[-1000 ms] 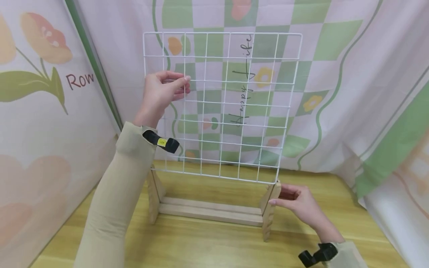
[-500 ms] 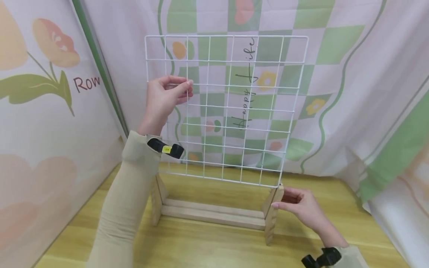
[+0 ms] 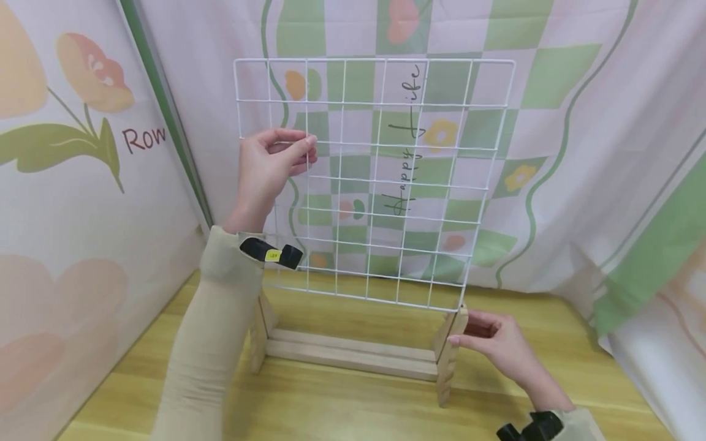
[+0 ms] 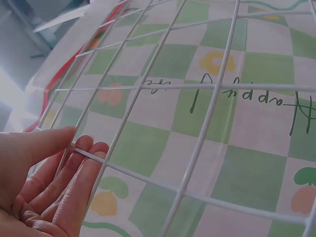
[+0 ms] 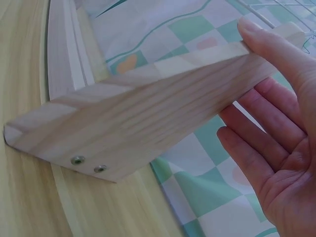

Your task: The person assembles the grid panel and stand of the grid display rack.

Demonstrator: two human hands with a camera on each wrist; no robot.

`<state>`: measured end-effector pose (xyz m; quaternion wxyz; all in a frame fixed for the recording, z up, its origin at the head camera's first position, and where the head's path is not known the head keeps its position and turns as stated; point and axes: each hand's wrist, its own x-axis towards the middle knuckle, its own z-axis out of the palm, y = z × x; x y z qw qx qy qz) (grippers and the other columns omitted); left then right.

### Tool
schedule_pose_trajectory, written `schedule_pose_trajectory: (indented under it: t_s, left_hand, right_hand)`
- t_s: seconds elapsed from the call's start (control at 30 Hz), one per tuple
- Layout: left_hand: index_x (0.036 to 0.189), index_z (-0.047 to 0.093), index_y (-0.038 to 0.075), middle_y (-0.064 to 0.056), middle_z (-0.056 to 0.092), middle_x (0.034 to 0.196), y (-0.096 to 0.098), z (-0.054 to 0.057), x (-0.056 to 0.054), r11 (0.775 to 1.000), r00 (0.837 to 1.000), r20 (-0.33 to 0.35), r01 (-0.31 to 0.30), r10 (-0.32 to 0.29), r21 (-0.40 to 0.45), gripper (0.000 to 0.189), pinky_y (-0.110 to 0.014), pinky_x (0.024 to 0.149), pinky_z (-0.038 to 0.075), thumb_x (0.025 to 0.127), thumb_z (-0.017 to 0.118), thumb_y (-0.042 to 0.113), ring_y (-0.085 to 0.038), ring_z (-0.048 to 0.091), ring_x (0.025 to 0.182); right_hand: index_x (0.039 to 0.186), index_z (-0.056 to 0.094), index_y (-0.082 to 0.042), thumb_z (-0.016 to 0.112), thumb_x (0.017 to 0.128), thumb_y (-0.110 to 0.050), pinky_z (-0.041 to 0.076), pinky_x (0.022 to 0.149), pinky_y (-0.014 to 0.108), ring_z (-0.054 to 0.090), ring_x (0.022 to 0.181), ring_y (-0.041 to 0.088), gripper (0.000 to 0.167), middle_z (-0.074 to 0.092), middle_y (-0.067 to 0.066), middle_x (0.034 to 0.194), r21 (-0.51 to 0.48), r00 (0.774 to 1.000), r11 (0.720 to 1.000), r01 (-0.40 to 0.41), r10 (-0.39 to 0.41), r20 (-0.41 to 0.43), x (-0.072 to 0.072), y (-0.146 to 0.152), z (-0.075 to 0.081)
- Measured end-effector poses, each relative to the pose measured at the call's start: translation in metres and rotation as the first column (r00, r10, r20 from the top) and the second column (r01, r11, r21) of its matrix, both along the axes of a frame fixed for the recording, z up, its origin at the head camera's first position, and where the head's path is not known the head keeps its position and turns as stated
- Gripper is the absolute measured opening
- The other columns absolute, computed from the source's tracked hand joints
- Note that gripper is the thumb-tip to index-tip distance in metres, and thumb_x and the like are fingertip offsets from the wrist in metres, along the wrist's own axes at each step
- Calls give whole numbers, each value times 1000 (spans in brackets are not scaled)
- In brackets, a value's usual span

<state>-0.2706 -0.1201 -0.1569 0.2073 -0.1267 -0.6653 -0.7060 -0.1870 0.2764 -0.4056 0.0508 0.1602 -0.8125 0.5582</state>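
Observation:
A white wire grid panel stands above a wooden stand, its lower edge near the tops of the stand's side boards. My left hand pinches the wires at the panel's left side, thumb in front and fingers behind. In the left wrist view, the thumb and fingers of the left hand close about a wire crossing. My right hand holds the upper part of the right side board between thumb and fingers. The right wrist view shows this side board with two metal screws low down.
The stand rests on a wood-grain table. Behind it hangs a curtain with green checks and flowers. Another printed curtain is on the left. Black cameras sit on both wrists.
The panel's top edge has come slightly towards me, and the grid looks a little wider at the top. The view has shifted slightly. Both hands keep their holds.

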Motion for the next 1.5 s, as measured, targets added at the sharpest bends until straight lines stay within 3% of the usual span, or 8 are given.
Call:
schedule_pose_trajectory:
  t_s: [0.7,1.0,1.5]
  left_hand:
    - [103,75,1,-14,75,99,-2,-4,2,999,999,-35,37,-36,35,20,-31,81,61,88,82,11,-26,74,87]
    - [103,75,0,-15,75,98,-6,-11,8,999,997,-72,40,-38,20,23,-32,80,61,86,84,13,-26,74,85]
    - [101,74,0,-15,76,97,-9,-17,15,998,995,-77,65,-63,20,21,-33,78,62,86,84,12,-26,75,83]
  right_hand:
    - [126,66,7,81,88,-6,59,81,24,72,94,14,43,74,14,110,-27,996,996,85,-85,-14,-7,-1,-6]
    - [128,65,6,80,89,-9,58,83,24,71,96,14,45,73,15,113,-28,997,996,80,-79,23,-8,0,-6]
    - [126,64,8,80,89,-8,59,83,26,72,95,16,43,74,14,110,-45,998,998,52,-51,31,-10,0,-5]
